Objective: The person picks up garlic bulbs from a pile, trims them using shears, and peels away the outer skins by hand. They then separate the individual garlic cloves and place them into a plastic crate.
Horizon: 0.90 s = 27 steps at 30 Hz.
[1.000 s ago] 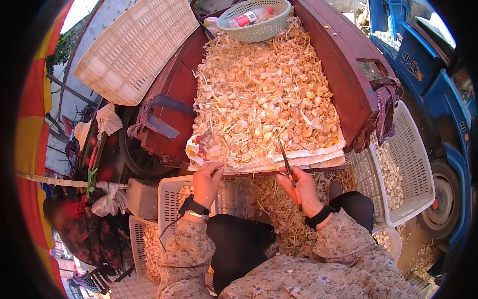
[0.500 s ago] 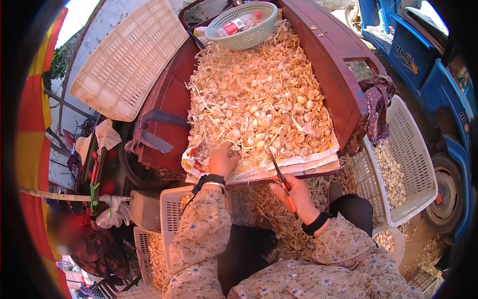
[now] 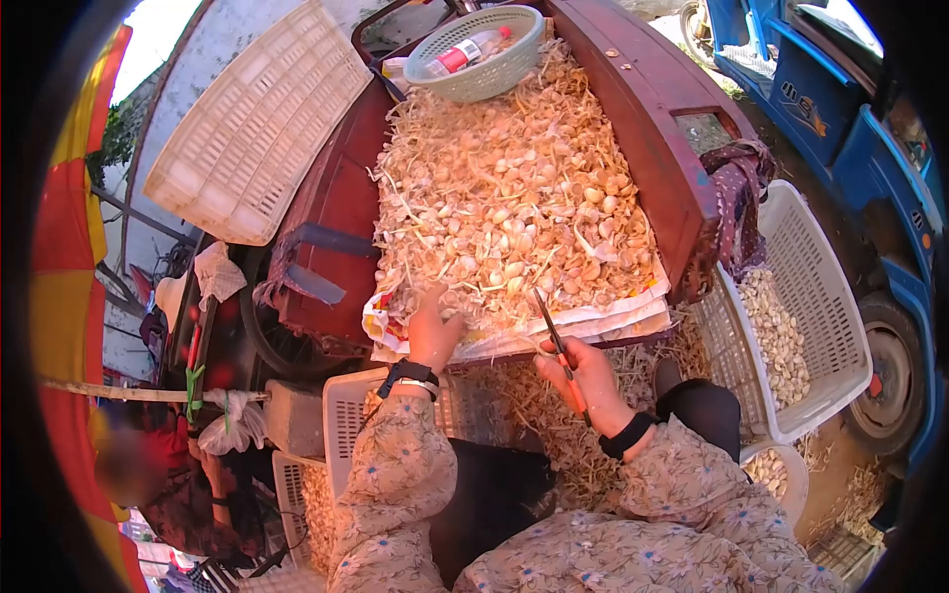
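Clock directions are read in the head view; 12 points straight ahead, away from the body.

Position: the pile [image 3: 514, 222] of cloves lies on a white sheet [image 3: 618, 318] in the cart [image 3: 664, 109], its long axis running roughly from 12 to 6. Its middle is at 1 o'clock from the left hand [image 3: 433, 336] and at 11 o'clock from the right hand [image 3: 599, 385].

Nearer hand: the left. Its fingers reach the near edge of the pile, pointing to 12. The thumb stands out toward 1; whether fingers and thumb pinch a clove—or are empty—cannot be told.

Right hand: closed around the red-handled tool [image 3: 574, 392], short of the sheet's near edge. The tool's long axis runs from 11 to 5, with the dark tip at 11. The tip lies at 2 o'clock from the middle of the left hand—near it, not touching. Contact between tip and cloves cannot be confirmed.

Surroundings: the right crate [image 3: 825, 272], holding pale cloves, lies between 2 and 3 o'clock from the right hand. The left crate [image 3: 342, 420] lies at 8 o'clock from the left hand. A green basket [image 3: 494, 81] with a bottle [image 3: 463, 55] in it sits at the pile's 12 o'clock end.
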Tool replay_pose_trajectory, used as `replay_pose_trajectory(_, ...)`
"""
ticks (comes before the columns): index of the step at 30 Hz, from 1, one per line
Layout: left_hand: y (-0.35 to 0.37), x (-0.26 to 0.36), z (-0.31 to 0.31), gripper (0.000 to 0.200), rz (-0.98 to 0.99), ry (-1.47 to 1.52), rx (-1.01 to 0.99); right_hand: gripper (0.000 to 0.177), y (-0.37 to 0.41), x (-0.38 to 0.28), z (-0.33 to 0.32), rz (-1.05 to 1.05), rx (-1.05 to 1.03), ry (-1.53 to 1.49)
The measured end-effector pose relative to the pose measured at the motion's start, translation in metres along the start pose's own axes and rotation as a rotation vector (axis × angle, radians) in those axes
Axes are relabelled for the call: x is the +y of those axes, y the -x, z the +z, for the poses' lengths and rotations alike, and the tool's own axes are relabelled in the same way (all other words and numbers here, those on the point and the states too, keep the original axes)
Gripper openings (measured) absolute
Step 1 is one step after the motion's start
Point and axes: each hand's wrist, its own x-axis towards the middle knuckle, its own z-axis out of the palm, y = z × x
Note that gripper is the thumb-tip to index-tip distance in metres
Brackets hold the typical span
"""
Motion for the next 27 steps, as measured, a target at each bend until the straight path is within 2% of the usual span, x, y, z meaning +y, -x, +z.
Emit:
replay_pose_trajectory(1,0.005,0.004,-0.005,0.042,0.046,0.059,0.021,0.023,0.0,0.0,0.001,0.006,0.001,0.0)
replay_pose_trajectory(5,0.025,0.011,-0.014,0.037,-0.062,0.273,-0.108,0.022,0.0,0.005,0.002,-0.094,-0.041,0.197)
replay_pose_trajectory(6,0.032,0.039,-0.021,0.025,-0.205,0.508,-0.101,0.021,0.002,0.002,0.003,-0.088,-0.068,0.251)
replay_pose_trajectory(10,0.046,0.062,-0.018,0.021,-0.471,1.209,-0.117,0.021,0.013,-0.014,0.01,-0.203,-0.107,0.481)
replay_pose_trajectory(13,0.052,0.071,-0.015,0.018,-0.554,1.392,-0.149,0.029,0.014,-0.01,0.01,-0.544,-0.016,0.729)
replay_pose_trajectory(16,0.058,0.079,-0.012,0.017,-0.572,1.475,-0.17,0.035,0.008,-0.007,0.007,-0.738,0.033,0.883)
replay_pose_trajectory(19,0.063,0.086,-0.013,0.016,-0.62,1.5,-0.194,0.028,0.001,-0.002,0.005,-0.884,0.089,0.943)
replay_pose_trajectory(25,0.066,0.083,-0.015,0.01,-0.664,1.566,-0.298,0.029,0.013,-0.015,0.012,-0.099,-0.165,0.514)
replay_pose_trajectory(27,0.066,0.082,-0.018,0.011,-0.712,1.539,-0.334,0.028,0.012,-0.013,0.01,-0.236,-0.178,0.582)
